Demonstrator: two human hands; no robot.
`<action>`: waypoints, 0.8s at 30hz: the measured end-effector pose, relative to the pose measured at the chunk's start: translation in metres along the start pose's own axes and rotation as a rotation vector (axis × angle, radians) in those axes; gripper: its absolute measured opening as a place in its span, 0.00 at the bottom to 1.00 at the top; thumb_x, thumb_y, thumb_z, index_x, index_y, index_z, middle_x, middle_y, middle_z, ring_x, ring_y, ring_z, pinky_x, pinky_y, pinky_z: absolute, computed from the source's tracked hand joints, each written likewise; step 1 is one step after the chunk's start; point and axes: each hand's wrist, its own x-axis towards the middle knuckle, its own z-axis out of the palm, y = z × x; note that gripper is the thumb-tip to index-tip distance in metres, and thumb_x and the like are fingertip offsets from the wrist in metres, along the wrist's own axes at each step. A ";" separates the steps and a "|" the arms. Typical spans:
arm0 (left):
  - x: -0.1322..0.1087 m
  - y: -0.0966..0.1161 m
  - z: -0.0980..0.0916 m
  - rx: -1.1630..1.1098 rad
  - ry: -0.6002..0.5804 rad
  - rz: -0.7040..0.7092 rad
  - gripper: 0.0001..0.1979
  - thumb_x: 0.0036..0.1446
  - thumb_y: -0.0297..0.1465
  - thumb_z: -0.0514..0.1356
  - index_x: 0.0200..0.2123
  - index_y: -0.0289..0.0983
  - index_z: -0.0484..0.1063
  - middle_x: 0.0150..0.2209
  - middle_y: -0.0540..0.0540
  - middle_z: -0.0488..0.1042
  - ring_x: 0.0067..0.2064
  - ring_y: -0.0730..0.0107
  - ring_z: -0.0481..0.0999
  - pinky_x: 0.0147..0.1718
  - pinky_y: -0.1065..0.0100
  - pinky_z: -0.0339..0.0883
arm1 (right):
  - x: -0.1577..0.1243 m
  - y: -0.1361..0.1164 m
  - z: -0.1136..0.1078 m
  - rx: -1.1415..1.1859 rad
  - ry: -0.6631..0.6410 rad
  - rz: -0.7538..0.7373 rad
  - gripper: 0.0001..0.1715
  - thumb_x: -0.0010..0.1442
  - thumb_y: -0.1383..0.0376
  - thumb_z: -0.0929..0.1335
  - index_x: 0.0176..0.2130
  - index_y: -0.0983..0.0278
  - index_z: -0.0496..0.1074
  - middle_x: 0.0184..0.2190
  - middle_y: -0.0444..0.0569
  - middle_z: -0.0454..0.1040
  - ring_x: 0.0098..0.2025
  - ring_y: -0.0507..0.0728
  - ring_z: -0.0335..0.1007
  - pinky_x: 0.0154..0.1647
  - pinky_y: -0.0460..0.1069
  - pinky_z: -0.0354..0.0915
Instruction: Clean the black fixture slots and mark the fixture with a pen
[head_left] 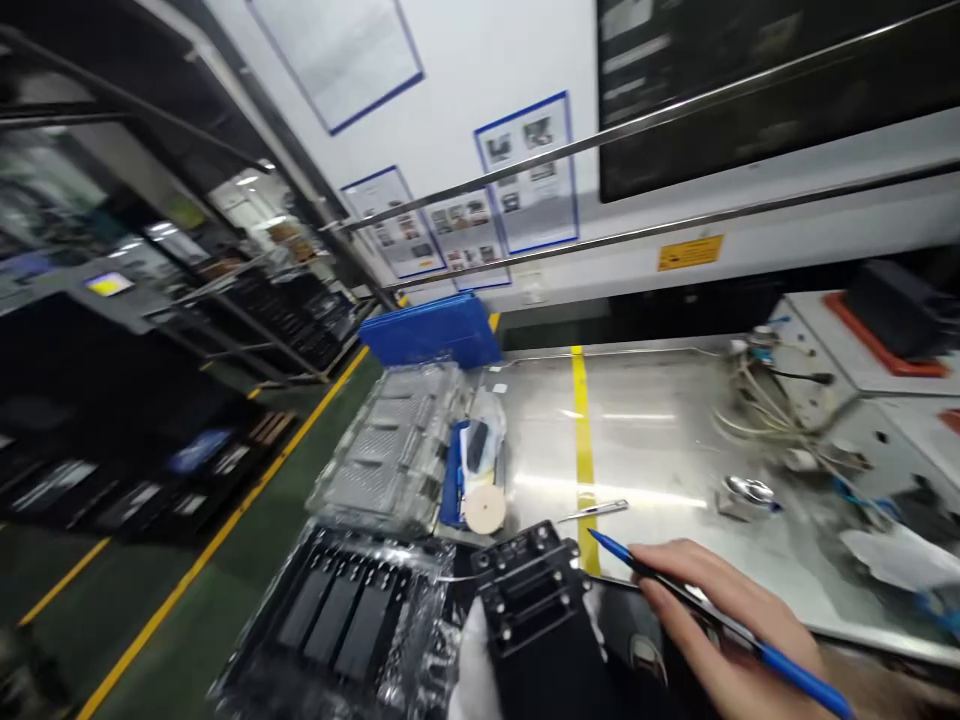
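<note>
My right hand (720,630) is at the bottom right, fingers pinched around a blue pen-like tool (675,590) whose tip points left toward a black part (536,590). My left hand (474,670), in a white glove, shows only partly at the bottom edge and holds that black rectangular part from below. The part has slots and small screws on its face. Its fingers are mostly hidden behind the part.
A black tray of parts under clear wrap (337,620) lies at the lower left, with clear plastic trays (390,450) behind it. Tweezers (596,511), a tape roll (485,508), a blue bin (431,332) and tangled cables (772,410) sit on the metal bench (652,440).
</note>
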 end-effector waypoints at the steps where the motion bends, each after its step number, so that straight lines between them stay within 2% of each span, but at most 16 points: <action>1: -0.006 -0.007 -0.012 -0.024 0.062 -0.025 0.22 0.61 0.46 0.59 0.55 0.46 0.74 0.56 0.44 0.76 0.64 0.51 0.66 0.66 0.47 0.55 | 0.001 -0.008 0.011 -0.044 -0.024 -0.071 0.15 0.64 0.67 0.69 0.51 0.57 0.72 0.44 0.45 0.79 0.44 0.52 0.77 0.47 0.42 0.71; 3: -0.014 -0.021 -0.028 -0.081 0.196 -0.128 0.20 0.60 0.47 0.59 0.50 0.46 0.78 0.50 0.46 0.80 0.66 0.48 0.63 0.68 0.51 0.51 | 0.003 -0.020 0.033 -0.094 -0.077 -0.149 0.17 0.63 0.67 0.70 0.52 0.59 0.72 0.43 0.48 0.78 0.43 0.54 0.78 0.46 0.43 0.72; 6: -0.019 -0.035 -0.039 -0.161 0.468 -0.334 0.22 0.58 0.48 0.59 0.46 0.40 0.81 0.46 0.45 0.82 0.70 0.47 0.55 0.71 0.54 0.41 | 0.006 -0.032 0.063 -0.073 -0.148 -0.190 0.16 0.63 0.67 0.70 0.52 0.60 0.71 0.41 0.49 0.78 0.42 0.53 0.77 0.43 0.44 0.73; 8: -0.020 -0.040 -0.045 -0.203 0.579 -0.426 0.24 0.57 0.48 0.60 0.47 0.36 0.81 0.43 0.43 0.83 0.69 0.47 0.57 0.70 0.56 0.46 | 0.011 -0.038 0.079 -0.025 -0.191 -0.202 0.16 0.64 0.69 0.69 0.52 0.62 0.71 0.40 0.50 0.78 0.40 0.53 0.77 0.41 0.44 0.73; 10: -0.021 -0.044 -0.054 -0.236 0.551 -0.468 0.27 0.57 0.49 0.60 0.48 0.35 0.80 0.39 0.42 0.83 0.66 0.47 0.64 0.65 0.57 0.57 | 0.015 -0.044 0.091 0.021 -0.212 -0.214 0.16 0.64 0.70 0.68 0.52 0.62 0.70 0.39 0.51 0.78 0.39 0.53 0.77 0.39 0.45 0.73; 12: -0.025 -0.050 -0.068 -0.261 0.438 -0.433 0.28 0.58 0.51 0.59 0.51 0.37 0.79 0.38 0.43 0.83 0.64 0.50 0.66 0.62 0.60 0.63 | 0.019 -0.049 0.099 0.034 -0.228 -0.217 0.16 0.65 0.70 0.67 0.52 0.62 0.70 0.39 0.51 0.78 0.39 0.54 0.77 0.38 0.45 0.73; 14: -0.029 -0.058 -0.082 -0.278 0.370 -0.369 0.28 0.58 0.50 0.59 0.55 0.40 0.76 0.41 0.46 0.83 0.65 0.53 0.66 0.62 0.62 0.62 | 0.019 -0.054 0.104 0.017 -0.261 -0.215 0.16 0.65 0.69 0.67 0.53 0.61 0.71 0.39 0.51 0.79 0.39 0.54 0.78 0.38 0.45 0.74; 17: -0.036 -0.067 -0.094 -0.322 0.372 -0.339 0.27 0.57 0.46 0.62 0.58 0.44 0.73 0.45 0.50 0.82 0.64 0.53 0.66 0.63 0.65 0.61 | 0.015 -0.060 0.107 -0.051 -0.239 -0.216 0.15 0.64 0.67 0.69 0.51 0.60 0.72 0.40 0.50 0.79 0.41 0.55 0.78 0.41 0.44 0.74; 20: -0.041 -0.070 -0.095 -0.387 0.368 -0.313 0.25 0.57 0.45 0.62 0.57 0.46 0.74 0.49 0.52 0.81 0.64 0.52 0.66 0.62 0.66 0.61 | 0.013 -0.066 0.110 -0.102 -0.215 -0.250 0.16 0.63 0.67 0.69 0.51 0.59 0.72 0.40 0.49 0.79 0.41 0.55 0.79 0.44 0.45 0.73; 24: -0.041 -0.069 -0.096 -0.467 0.340 -0.287 0.24 0.58 0.46 0.60 0.55 0.44 0.76 0.53 0.52 0.79 0.67 0.52 0.63 0.64 0.65 0.59 | 0.012 -0.071 0.114 -0.078 -0.296 -0.280 0.15 0.62 0.67 0.70 0.50 0.60 0.71 0.39 0.50 0.79 0.39 0.56 0.79 0.40 0.45 0.74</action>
